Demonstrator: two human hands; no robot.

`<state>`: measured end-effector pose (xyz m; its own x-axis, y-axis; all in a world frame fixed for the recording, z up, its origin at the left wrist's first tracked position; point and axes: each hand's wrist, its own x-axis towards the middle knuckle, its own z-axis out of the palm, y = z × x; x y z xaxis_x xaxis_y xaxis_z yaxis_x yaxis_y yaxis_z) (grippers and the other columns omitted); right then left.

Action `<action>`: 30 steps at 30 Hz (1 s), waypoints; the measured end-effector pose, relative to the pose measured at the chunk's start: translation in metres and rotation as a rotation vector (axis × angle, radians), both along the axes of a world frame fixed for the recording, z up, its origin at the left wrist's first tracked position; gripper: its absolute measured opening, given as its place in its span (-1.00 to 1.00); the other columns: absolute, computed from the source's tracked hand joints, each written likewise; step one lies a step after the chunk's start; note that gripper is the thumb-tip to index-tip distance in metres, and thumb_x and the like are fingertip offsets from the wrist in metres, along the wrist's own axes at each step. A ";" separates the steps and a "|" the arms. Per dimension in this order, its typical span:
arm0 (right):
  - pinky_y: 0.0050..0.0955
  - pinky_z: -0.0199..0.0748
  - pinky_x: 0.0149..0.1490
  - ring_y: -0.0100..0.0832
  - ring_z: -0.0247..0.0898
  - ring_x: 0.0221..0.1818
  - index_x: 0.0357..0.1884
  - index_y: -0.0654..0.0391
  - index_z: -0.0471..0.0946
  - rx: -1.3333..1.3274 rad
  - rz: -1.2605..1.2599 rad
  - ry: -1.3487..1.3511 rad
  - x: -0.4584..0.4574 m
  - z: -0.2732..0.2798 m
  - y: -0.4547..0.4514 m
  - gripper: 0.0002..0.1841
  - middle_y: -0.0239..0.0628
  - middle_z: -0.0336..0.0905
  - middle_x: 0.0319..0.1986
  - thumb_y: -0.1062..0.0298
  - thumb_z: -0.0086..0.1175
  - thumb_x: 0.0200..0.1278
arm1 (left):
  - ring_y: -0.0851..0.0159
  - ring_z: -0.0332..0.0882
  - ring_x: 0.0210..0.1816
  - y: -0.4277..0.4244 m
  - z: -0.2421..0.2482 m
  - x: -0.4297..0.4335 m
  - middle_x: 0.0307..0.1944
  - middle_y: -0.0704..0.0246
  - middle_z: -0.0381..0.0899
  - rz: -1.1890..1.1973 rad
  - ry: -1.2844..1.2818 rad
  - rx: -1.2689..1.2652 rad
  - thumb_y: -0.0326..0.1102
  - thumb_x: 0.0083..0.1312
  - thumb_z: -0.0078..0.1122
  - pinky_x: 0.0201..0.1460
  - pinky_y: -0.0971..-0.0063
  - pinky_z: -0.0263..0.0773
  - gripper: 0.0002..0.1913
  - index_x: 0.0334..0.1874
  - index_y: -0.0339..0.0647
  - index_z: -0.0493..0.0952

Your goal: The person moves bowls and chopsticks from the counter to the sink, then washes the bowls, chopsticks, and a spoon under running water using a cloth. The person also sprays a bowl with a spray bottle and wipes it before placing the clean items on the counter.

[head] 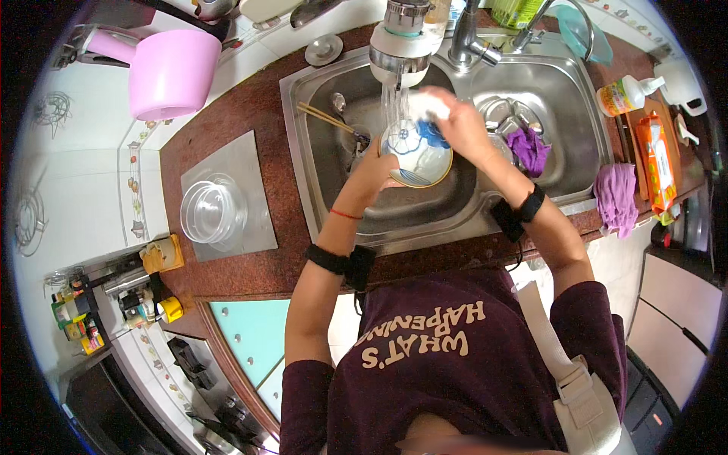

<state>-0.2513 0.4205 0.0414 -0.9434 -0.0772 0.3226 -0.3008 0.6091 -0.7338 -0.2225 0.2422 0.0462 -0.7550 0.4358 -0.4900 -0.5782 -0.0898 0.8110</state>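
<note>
My left hand (pixel 380 168) grips the rim of a white ceramic bowl (pixel 424 162) with blue patterns, tilted under running water. The stream falls from a white and chrome faucet head (pixel 400 57). My right hand (pixel 463 128), blurred, is at the bowl's far right side and holds something white (pixel 426 107), also blurred; whether it is a cloth or another dish I cannot tell. Wooden chopsticks (pixel 325 116) and a metal spoon (pixel 338 102) lie in the left basin (pixel 415 219). A purple cloth (pixel 529 151) lies beside shiny metal or clear items in the right basin (pixel 574 136).
Clear round containers (pixel 207 211) stand on a metal sheet (pixel 259 199) at left, below a pink dipper (pixel 173 74). Right of the sink are a folded purple cloth (pixel 616 199), a pump bottle (pixel 620 96) and an orange packet (pixel 655 162). A chrome tap (pixel 466 40) rises behind the basins.
</note>
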 end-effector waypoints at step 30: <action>-0.37 0.13 -0.06 -0.28 0.16 -0.11 -0.17 0.13 0.41 0.482 0.233 0.186 0.031 -0.019 -0.023 -0.69 -0.20 0.23 -0.08 0.28 -0.12 0.01 | 0.28 0.20 0.01 0.013 -0.017 0.005 0.01 0.20 0.20 0.356 0.374 -0.200 -0.36 0.19 -0.19 0.09 0.49 0.07 -0.56 0.11 -0.31 0.05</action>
